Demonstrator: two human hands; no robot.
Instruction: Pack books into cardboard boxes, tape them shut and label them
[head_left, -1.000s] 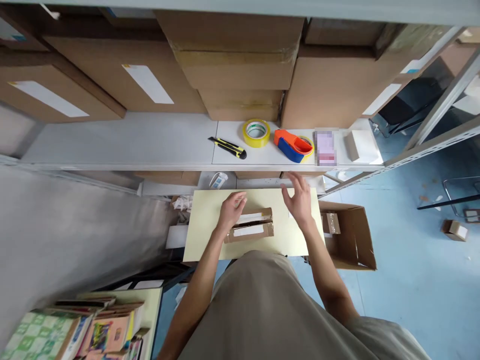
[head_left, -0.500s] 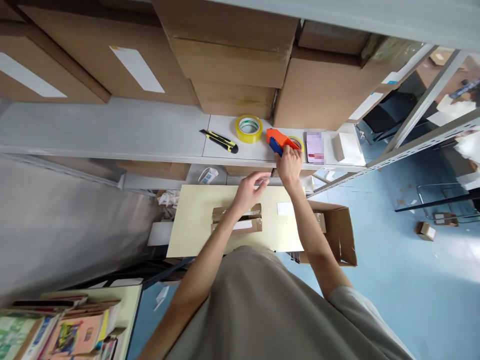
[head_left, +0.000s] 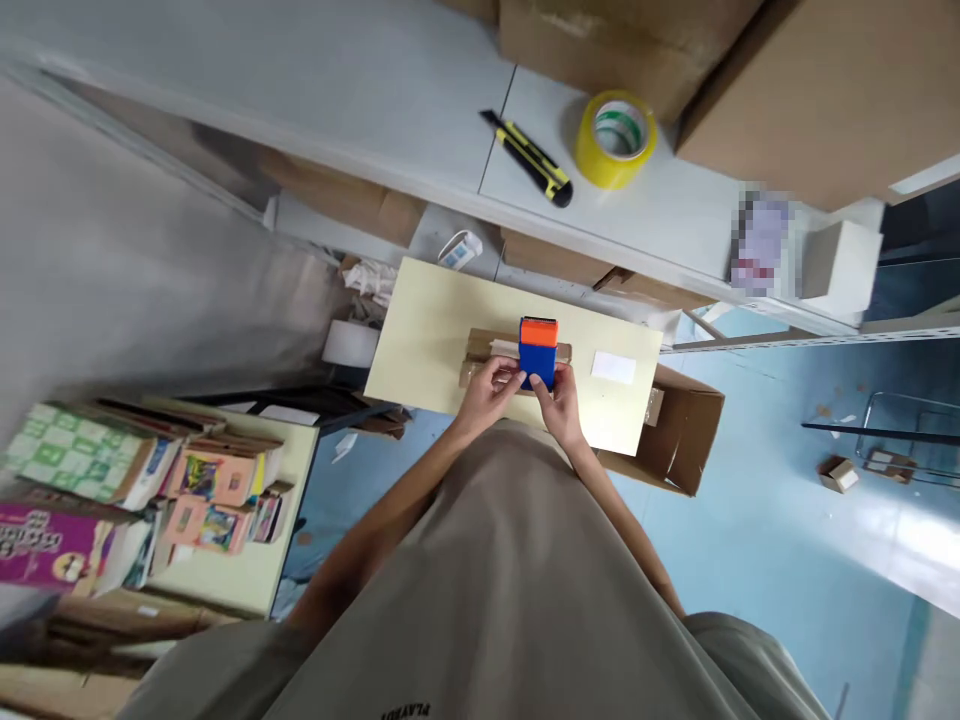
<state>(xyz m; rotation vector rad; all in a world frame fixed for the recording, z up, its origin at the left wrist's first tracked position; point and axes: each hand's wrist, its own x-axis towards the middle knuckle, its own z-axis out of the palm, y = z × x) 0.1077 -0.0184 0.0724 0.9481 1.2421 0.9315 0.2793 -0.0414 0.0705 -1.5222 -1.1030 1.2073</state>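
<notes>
Since the earlier frames, the tape gun has left the shelf and now stands on the small box in the middle of the pale worktop. The right hand, which was reaching up to the shelf half a second ago, is closed around the gun's blue body at the near edge of the box. The left hand, then lifted off the box with fingers loose, has come down beside it; its fingertips pinch at the near edge of the box, touching or almost touching the gun, though whether they hold a tape end I cannot tell. The view has also tipped down and swung, so stacked books show at the left.

Risks, as I judge them: the box is light and held only at one edge, so a pull on the gun could drag or turn it and lay any tape crooked. The left fingertips sit very near the gun, and its cutting edge could catch them. The flaps look not fully flat, so tape could bridge a gap and wrinkle.

Farther out, a white slip lies on the worktop to the right, an open carton stands beyond the worktop's edge, and the knife and yellow tape roll lie on the shelf.
</notes>
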